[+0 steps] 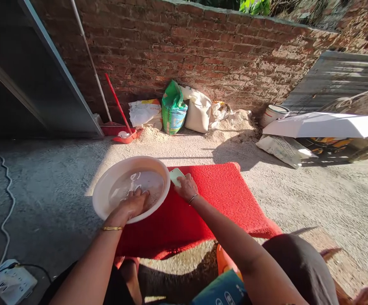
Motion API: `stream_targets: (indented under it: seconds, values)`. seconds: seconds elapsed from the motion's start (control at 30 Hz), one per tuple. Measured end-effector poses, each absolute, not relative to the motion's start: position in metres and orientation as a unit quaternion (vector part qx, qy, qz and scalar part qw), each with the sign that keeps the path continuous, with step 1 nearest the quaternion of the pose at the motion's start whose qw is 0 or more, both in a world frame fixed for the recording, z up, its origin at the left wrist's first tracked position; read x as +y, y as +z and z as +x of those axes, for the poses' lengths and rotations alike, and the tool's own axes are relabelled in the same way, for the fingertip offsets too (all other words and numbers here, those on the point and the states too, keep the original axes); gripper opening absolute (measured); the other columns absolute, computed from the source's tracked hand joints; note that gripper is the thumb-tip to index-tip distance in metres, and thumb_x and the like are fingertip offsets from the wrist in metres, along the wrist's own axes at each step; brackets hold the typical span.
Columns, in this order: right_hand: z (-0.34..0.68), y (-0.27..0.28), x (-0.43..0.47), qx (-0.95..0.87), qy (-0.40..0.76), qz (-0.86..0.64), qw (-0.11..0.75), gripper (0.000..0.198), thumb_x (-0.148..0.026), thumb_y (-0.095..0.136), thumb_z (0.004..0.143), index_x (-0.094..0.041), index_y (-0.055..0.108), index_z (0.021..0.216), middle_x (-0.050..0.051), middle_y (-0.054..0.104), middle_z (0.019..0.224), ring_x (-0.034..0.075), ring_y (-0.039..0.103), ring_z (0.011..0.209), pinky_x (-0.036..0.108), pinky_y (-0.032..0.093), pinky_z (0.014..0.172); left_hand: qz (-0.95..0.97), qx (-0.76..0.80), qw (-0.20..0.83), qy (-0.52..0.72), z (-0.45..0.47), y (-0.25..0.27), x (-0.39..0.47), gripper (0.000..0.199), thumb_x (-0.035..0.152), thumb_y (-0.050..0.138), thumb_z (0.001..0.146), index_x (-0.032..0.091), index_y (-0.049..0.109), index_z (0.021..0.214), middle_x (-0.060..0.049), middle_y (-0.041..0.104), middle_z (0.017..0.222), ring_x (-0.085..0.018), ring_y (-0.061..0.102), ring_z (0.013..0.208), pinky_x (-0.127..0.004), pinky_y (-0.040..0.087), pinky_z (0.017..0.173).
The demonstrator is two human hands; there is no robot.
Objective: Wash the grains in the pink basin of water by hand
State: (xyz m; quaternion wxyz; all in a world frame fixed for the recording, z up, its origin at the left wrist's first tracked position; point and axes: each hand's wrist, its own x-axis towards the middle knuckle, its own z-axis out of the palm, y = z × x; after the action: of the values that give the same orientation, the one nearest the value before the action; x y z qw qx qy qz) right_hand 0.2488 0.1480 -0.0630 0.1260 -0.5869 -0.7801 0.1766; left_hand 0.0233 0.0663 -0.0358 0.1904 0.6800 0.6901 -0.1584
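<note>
A pale pink plastic basin [100, 199] holding water rests on the left part of a red cloth-covered low surface [225, 190]. My left hand [134, 204], with a gold-coloured bangle at its wrist, reaches over the near rim into the basin. Its fingers are apart and partly under the water, with nothing visible in them. Just right of the basin, my right hand [187, 187] grips a pale green, flat rectangular object [175, 176] with rounded corners. Its exact kind is unclear. The hand is low over the red cloth, and the object lies close to the basin's right rim.
Along the brick wall stand a red dustpan [126, 139], a green bag [173, 110] and a white sack [199, 111]. To the right are a white umbrella [323, 123] and a bucket [274, 114]. A power strip [12, 281] with cables lies lower left.
</note>
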Motion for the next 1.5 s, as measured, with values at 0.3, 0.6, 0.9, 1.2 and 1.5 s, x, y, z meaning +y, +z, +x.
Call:
stream_targets:
  seconds: [0.3,0.6,0.9,1.2,1.5]
  values:
    - [0.43,-0.076,0.196,-0.651,0.147,-0.722,0.182,0.046,-0.034,0.067,0.077,-0.02,0.066,0.12,0.008,0.054,0.107,0.019,0.058,0.092,0.032,0.046,0.087,0.679,0.695,0.187,-0.144,0.021,-0.04,0.068,0.055,0.04,0.046,0.089,0.019,0.05,0.139,-0.021,0.042,0.144,-0.043,0.045,0.127,-0.055,0.044,0.096]
    - [0.498,-0.066,0.201,-0.49,0.142,-0.827,0.235,0.039,-0.041,0.067,0.072,-0.016,0.07,0.103,0.01,0.056,0.09,0.023,0.058,0.079,0.039,0.049,0.076,0.674,0.703,0.179,-0.137,0.024,-0.038,0.066,0.052,0.032,0.043,0.091,0.021,0.048,0.142,-0.019,0.044,0.143,-0.041,0.044,0.13,-0.053,0.042,0.099]
    - [0.282,-0.074,0.188,-0.733,0.197,-0.619,0.202,0.041,-0.039,0.067,0.079,-0.024,0.067,0.117,0.009,0.055,0.113,0.019,0.059,0.091,0.03,0.047,0.082,0.671,0.698,0.198,-0.15,0.027,-0.033,0.064,0.056,0.037,0.044,0.091,0.021,0.042,0.145,-0.02,0.038,0.145,-0.041,0.042,0.129,-0.054,0.044,0.095]
    - [0.276,-0.073,0.207,-0.761,0.181,-0.605,0.147,0.045,-0.041,0.064,0.081,-0.028,0.063,0.124,0.009,0.053,0.118,0.02,0.058,0.093,0.031,0.044,0.082,0.663,0.704,0.206,-0.147,0.026,-0.034,0.065,0.06,0.037,0.046,0.09,0.02,0.04,0.147,-0.021,0.032,0.152,-0.047,0.032,0.136,-0.06,0.041,0.097]
    - [0.465,-0.058,0.239,-0.579,0.134,-0.783,0.183,0.04,-0.031,0.065,0.078,-0.015,0.067,0.115,0.012,0.055,0.105,0.02,0.057,0.089,0.032,0.043,0.08,0.654,0.707,0.213,-0.164,0.024,-0.041,0.07,0.067,0.045,0.046,0.089,0.02,0.034,0.15,-0.021,0.032,0.15,-0.046,0.036,0.133,-0.056,0.038,0.101]
